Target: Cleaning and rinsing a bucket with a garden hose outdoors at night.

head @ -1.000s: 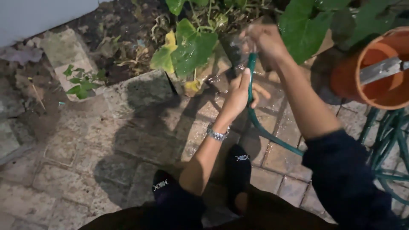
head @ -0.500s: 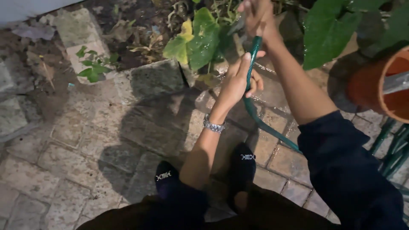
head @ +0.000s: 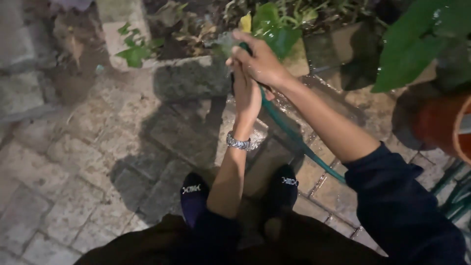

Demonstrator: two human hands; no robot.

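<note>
Grey stone paving [head: 73,162], wet patch, raised stone edging [head: 191,76], leafy bed, dim artificial light

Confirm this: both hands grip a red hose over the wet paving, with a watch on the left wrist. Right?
Not quite. The hose is green, not red, as the head view shows. The left hand and right hand do grip it over the wet paving, with the watch on the left wrist.
</note>
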